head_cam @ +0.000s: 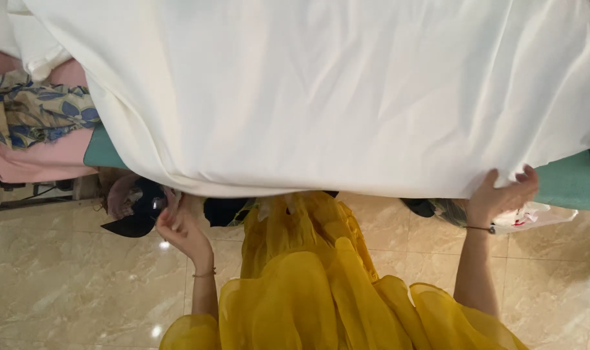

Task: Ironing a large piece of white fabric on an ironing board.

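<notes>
A large white cloth (321, 91) is spread over a table and hangs over its near edge. My left hand (181, 230) is under that hanging edge at the left, fingers pinched on the hem. At the right, my right hand (502, 194) grips the cloth's lower edge with its fingers curled over it. My yellow ruffled garment (308, 285) fills the lower middle between my arms.
A teal table surface (567, 181) shows at both sides under the cloth. Pink and blue-patterned fabrics (35, 116) are piled at the left. Dark items (139, 214) and a plastic bag (541, 217) lie under the table on the beige tiled floor (68, 279).
</notes>
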